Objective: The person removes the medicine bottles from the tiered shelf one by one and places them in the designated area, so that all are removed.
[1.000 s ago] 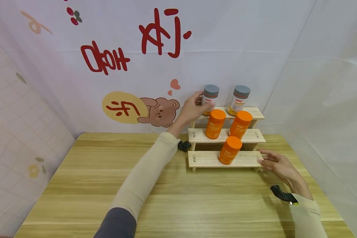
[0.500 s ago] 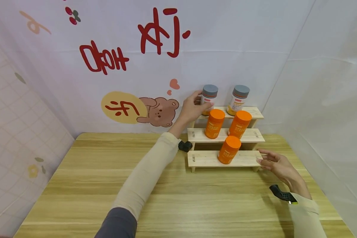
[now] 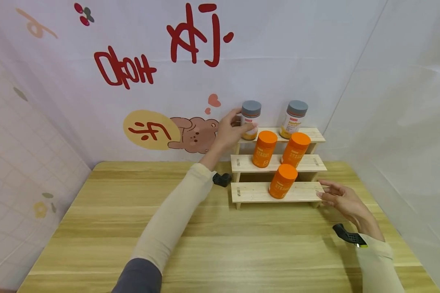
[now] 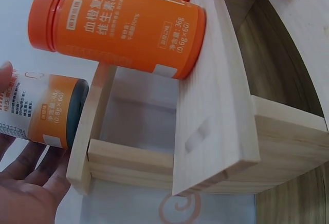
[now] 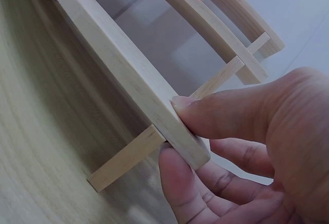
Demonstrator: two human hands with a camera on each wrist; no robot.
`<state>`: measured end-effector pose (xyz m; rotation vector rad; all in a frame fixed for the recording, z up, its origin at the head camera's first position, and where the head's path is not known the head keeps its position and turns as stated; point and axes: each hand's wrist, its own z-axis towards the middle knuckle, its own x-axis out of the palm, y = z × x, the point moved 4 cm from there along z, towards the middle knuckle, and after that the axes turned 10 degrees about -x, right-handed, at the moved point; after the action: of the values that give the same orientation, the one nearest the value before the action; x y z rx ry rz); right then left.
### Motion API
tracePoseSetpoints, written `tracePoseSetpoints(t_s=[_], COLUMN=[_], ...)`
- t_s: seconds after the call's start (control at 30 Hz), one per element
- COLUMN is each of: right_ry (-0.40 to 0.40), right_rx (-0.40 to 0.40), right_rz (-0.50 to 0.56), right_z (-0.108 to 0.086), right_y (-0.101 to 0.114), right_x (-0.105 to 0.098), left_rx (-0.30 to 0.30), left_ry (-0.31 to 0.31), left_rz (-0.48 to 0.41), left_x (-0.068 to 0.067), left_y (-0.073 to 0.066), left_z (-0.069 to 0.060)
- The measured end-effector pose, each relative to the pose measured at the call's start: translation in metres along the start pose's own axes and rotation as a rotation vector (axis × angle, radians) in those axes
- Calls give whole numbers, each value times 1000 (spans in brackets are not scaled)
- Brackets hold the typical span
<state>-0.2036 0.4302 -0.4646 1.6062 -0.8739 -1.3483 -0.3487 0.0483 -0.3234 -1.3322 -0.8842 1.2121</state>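
One cartoon bear (image 3: 204, 136) was printed on the white backdrop (image 3: 297, 53), left of a three-step wooden shelf (image 3: 251, 193). Just beside the bear, the left hand (image 3: 228, 131) was reached up, its thumb and fingers clamped round the left grey-lidded jar (image 3: 251, 117). That jar was held upright at the left end of the top step (image 3: 313, 134), its base apparently rested on the board. Further right, the left orange jar (image 3: 265, 150) was stood on the middle step (image 3: 240, 163), and the lower orange jar (image 3: 281, 183) was set near the centre of the bottom step. Next, the right grey-lidded jar (image 3: 293, 121) was placed on the top step, untouched, with the right orange jar (image 3: 295, 151) below it on the middle step. At far right, the bottom step's end was pinched between thumb and finger by the right hand (image 3: 346, 199). Judged by this layout, the arranging was nearly done: all five jars were shelved, in rows of two, two and one, and only the left grey-lidded jar and the shelf seemed left to be released.
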Motion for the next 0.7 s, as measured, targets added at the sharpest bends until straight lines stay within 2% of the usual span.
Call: tracePoseSetpoints(t_s=[0.13, 0.37, 0.6, 0.7], right_ry=[-8, -11, -12, -12], right_rx=[-6, -3, 2, -3], right_rz=[8, 26, 22, 26], right_z=[1, -1, 0, 2], right_y=[1, -1, 0, 1], right_x=[-1, 1, 1, 1], left_rx=[4, 23, 18, 38], left_ry=[2, -14, -23, -36], left_rz=[-34, -45, -59, -69], left_x=[-5, -15, -26, -32], left_y=[0, -1, -2, -3], left_z=[-1, -8, -16, -18])
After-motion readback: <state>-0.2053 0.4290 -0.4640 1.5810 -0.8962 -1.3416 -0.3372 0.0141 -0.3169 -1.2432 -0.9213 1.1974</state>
